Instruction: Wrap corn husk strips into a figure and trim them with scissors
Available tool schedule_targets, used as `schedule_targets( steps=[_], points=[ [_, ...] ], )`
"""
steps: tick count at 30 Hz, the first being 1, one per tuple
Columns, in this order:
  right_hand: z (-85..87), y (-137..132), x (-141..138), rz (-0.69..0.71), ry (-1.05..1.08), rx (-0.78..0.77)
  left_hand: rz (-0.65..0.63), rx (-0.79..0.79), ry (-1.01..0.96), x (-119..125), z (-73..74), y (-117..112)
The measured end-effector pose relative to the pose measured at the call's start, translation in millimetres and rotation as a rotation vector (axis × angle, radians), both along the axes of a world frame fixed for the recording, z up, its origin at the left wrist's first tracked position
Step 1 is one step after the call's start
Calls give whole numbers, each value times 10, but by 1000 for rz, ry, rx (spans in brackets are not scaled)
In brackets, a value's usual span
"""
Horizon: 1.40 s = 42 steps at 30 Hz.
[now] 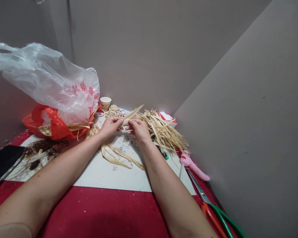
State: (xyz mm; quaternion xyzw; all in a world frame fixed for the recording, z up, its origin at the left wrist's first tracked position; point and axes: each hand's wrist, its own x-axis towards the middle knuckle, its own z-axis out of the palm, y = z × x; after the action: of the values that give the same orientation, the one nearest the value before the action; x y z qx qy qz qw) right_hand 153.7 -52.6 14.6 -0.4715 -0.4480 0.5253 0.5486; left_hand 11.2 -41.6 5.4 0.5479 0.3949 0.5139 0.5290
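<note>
My left hand [112,126] and my right hand [139,128] meet above the white board, both pinching one pale dried husk leaf [133,114]. Its pointed tip sticks up and away to the right, past my fingers. Below them, a few loose strips of husk [116,157] lie curled on the board. Just right of my right hand spreads a heap of dried straw-coloured strips [164,130]. Behind my left hand sits a bundle of beige cord [113,110].
A white paper cup [105,104] stands by the wall. At left are a clear plastic bag [54,79], a red bag [61,124], dark fibres [43,148] and a black tablet-like slab [5,162]. A pink glue gun [193,165] and scissors [201,190] lie right on red cloth [101,211].
</note>
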Motion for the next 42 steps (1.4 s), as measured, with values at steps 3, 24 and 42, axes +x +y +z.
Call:
schedule_targets(
  steps=[3,24,42],
  points=[
    [-19,1,8,-11,-10,1,-6,-34,-65,-7,-8,17],
    [153,22,215,-423,-308,152,135,-83,-179,-103,44,79],
    [-1,-29,31,-103,-517,287,-4,-137,-277,-53,67,63]
  ],
)
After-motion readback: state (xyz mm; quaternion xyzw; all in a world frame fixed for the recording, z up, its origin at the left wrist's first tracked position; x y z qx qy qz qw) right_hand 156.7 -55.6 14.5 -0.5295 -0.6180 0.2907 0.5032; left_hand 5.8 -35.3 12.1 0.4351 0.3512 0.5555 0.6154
